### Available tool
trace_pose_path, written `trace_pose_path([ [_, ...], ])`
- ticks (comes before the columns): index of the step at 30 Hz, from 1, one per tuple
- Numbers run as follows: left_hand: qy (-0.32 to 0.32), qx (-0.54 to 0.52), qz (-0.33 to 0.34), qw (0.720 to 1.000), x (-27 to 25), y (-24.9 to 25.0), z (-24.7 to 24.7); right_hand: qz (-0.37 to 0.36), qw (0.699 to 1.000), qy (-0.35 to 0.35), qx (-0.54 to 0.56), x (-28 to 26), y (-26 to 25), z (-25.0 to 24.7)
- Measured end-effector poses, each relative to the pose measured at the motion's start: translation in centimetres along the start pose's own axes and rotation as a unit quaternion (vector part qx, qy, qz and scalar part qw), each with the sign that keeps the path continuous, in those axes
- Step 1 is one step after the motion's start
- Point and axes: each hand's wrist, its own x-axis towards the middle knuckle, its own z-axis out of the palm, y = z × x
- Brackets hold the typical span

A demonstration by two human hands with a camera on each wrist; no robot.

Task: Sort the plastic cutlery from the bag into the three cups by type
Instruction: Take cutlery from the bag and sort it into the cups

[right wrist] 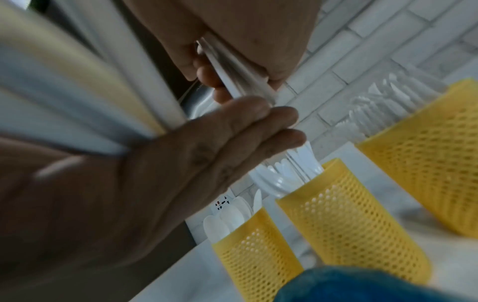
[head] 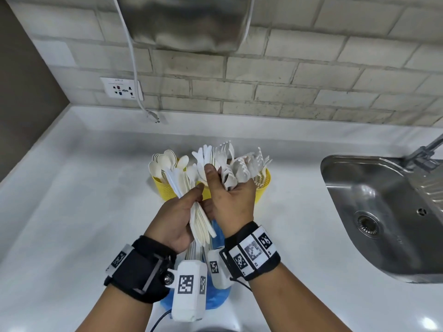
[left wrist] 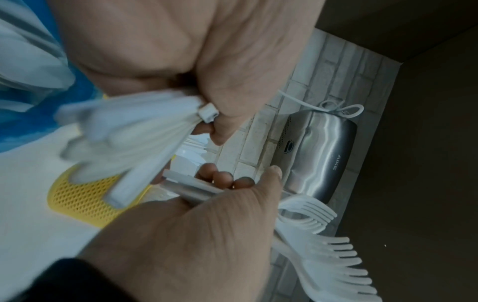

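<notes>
Over the blue bag (head: 217, 298), my left hand (head: 184, 216) grips a fanned bundle of white and cream cutlery (head: 202, 222) by the handles. My right hand (head: 227, 192) is just to its right, touching it, and holds a handful of white forks (head: 239, 168), tines up. Three yellow mesh cups stand behind the hands. The left cup (right wrist: 256, 257) holds spoons, the middle cup (right wrist: 354, 220) holds white pieces, and the right cup (right wrist: 429, 163) holds forks. In the head view the hands hide most of the middle cup.
A steel sink (head: 374, 219) with a faucet (head: 429, 147) sits in the white counter (head: 84, 212) at the right. On the tiled wall are a socket (head: 122, 88), a dangling cable plug (head: 153, 116) and a steel hand dryer (head: 187, 22).
</notes>
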Motion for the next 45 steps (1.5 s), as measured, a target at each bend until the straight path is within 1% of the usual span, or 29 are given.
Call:
trace_pose_path([
  [4,-0.013,-0.024,-0.009,1.000,0.3,0.2,-0.6,0.035,0.999,0.007,0.040,-0.9,0.4,0.8],
  [8,-0.011,-0.007,-0.008,1.000,0.2,0.2,-0.9,0.056,0.996,0.012,0.074,-1.2,0.5,1.3],
  [12,-0.016,0.014,-0.016,1.000,-0.1,-0.1,-0.8,0.076,0.994,0.031,0.079,-1.2,0.7,1.3],
  [15,-0.012,0.010,-0.008,1.000,-0.3,-0.1,-0.7,0.088,0.994,0.029,0.062,-1.3,0.5,1.0],
  [19,-0.020,0.003,0.009,1.000,-0.9,0.4,-0.5,0.073,0.997,0.020,0.031,-1.4,0.2,0.5],
  [24,-0.010,-0.005,0.027,1.000,-1.3,0.7,-0.4,0.083,0.996,0.014,-0.033,-1.1,0.0,0.4],
  [26,-0.011,-0.001,0.036,0.999,-1.6,0.8,-0.1,0.073,0.996,0.010,-0.059,-0.7,-0.3,0.0],
  [29,-0.010,0.014,0.053,0.998,-2.0,0.9,0.4,0.038,0.996,0.039,-0.077,0.6,-0.9,-1.5],
  [32,-0.018,0.032,0.053,0.998,-2.3,0.9,0.7,0.034,0.989,0.111,-0.092,3.0,-1.0,-3.8],
  [34,-0.010,0.036,0.059,0.998,-2.5,0.9,0.7,0.037,0.981,0.164,-0.099,4.8,-1.0,-5.6],
  [36,-0.006,0.044,0.072,0.996,-2.7,0.7,0.8,0.022,0.969,0.206,-0.134,6.4,-0.8,-7.3],
  [38,-0.006,0.051,0.080,0.995,-2.8,0.6,0.9,-0.001,0.955,0.231,-0.188,7.4,-0.5,-8.8],
  [40,-0.008,0.054,0.080,0.995,-2.8,0.6,1.1,-0.029,0.945,0.239,-0.221,8.1,0.1,-9.7],
  [42,-0.008,0.059,0.078,0.995,-2.7,0.5,1.2,-0.063,0.940,0.233,-0.242,8.6,0.8,-10.1],
  [44,-0.009,0.062,0.076,0.995,-2.6,0.5,1.4,-0.081,0.943,0.218,-0.239,9.0,1.6,-10.3],
  [45,-0.011,0.064,0.075,0.995,-2.6,0.4,1.5,-0.075,0.946,0.212,-0.235,9.1,2.0,-10.3],
])
